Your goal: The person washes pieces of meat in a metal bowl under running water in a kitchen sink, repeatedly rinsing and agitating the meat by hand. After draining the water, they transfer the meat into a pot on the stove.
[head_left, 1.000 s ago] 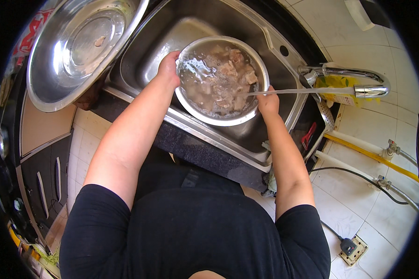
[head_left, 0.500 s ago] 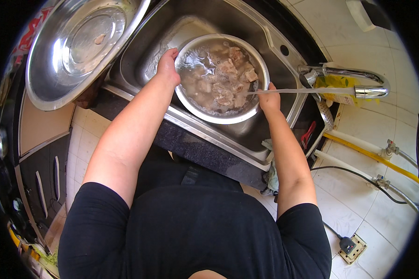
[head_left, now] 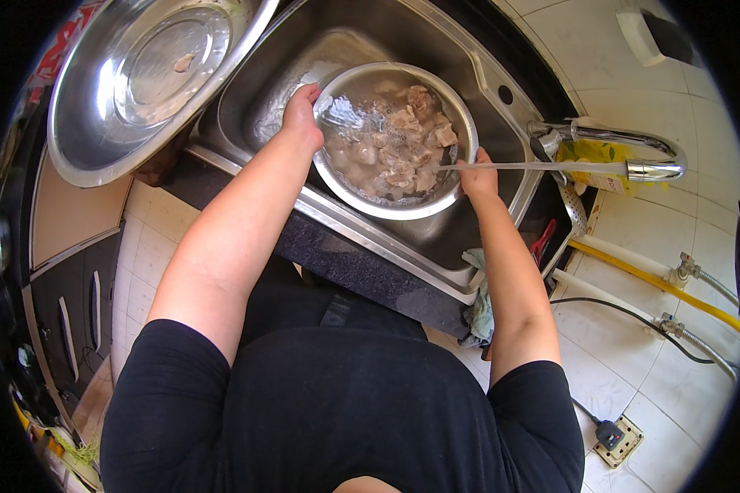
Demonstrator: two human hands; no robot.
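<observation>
Both my hands grip a round steel basin [head_left: 355, 195] inside the sink. It holds cloudy water and several chunks of pale, brownish meat [head_left: 405, 122]. My left hand [head_left: 302, 119] is closed on the left rim, its fingertips hidden behind the basin's outer wall. On the right side, my right hand [head_left: 478, 174] holds the rim near where the water stream lands. A chrome faucet [head_left: 658, 168] on the right sends a stream [head_left: 551, 167] across into the basin, onto the meat.
The steel sink [head_left: 321, 49] surrounds the basin. A larger steel bowl [head_left: 99, 156] with a small scrap inside stands at the upper left. A greenish cloth [head_left: 478, 308] hangs at the counter's front edge. Yellow pipe [head_left: 658, 281], hoses and a plugged-in socket [head_left: 619, 441] line the tiled wall.
The basin and my hands sit very slightly farther right in the picture, as does the large bowl. My grip looks the same, and water keeps running.
</observation>
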